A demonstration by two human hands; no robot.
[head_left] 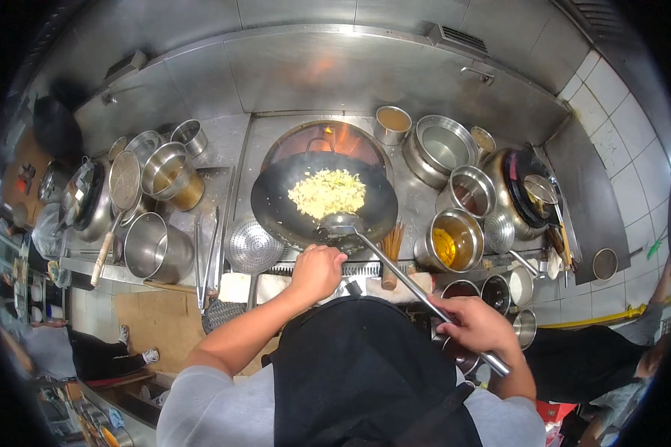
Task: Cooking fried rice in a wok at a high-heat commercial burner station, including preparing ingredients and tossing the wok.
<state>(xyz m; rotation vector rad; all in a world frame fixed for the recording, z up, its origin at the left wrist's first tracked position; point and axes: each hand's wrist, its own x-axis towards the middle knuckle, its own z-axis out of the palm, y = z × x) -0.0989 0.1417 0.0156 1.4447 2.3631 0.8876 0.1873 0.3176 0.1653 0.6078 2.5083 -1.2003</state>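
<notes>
A dark wok (274, 190) sits tilted on a burner, with flames behind its far rim. Pale yellow chopped food, perhaps fried rice, (327, 193) lies in it. My left hand (317, 271) is closed at the wok's near edge; its fingers hide what it grips, apparently the near handle. In my right hand (475, 321) is the long metal handle of a wok ladle (388, 260), whose bowl rests in the wok against the near side of the food. Just right of the wok stands a bamboo wok brush (391, 248).
A perforated skimmer (254, 244) and metal tongs (206, 260) lie left of the wok. Further left are a steel pot (159, 246) and a wire strainer (125, 181). At right stand a pot of yellow oil (450, 240) and several other pots. People are visible at both sides.
</notes>
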